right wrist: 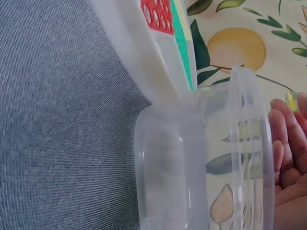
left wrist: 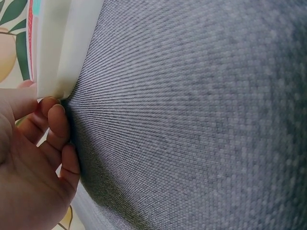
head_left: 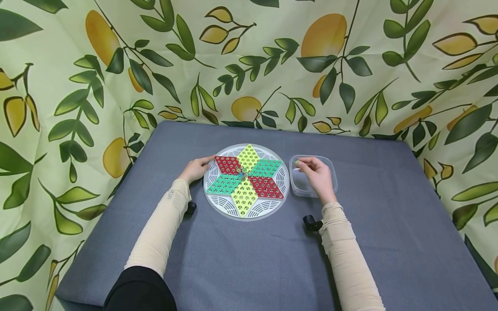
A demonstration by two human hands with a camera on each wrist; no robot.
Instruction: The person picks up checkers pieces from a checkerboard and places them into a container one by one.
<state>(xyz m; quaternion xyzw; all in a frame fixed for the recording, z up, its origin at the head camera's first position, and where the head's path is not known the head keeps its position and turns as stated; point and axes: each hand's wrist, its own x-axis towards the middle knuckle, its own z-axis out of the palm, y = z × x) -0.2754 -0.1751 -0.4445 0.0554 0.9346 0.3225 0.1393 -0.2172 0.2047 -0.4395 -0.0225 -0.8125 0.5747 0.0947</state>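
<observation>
"Where's the game board?"

"The round board [head_left: 244, 196] lies flat on the grey cloth-covered surface [head_left: 241, 263], toward the far side. Its star has red, green and yellow points."

"And the left hand [head_left: 193, 169]?"

"At the board's far left edge. Its fingers are grasping the rim, the index finger reaching onto the top near a red point; the wrist view shows others curled against the edge."

"Is the right hand [head_left: 320, 177] free?"

"No, its fingers are pinching a small yellow-green marble [head_left: 297, 162] over the clear plastic box [head_left: 305, 186]."

"Where does that box sit?"

"Just beside the board, on its right."

"Anything on the board itself?"

"A small cluster of marbles [head_left: 244, 175] at the middle of the star. They're too small to count."

"What else is around?"

"Pale sleeves [head_left: 155, 233] on both arms, and a cloth backdrop [head_left: 245, 108] with leaves and orange fruit along the far side."
</observation>
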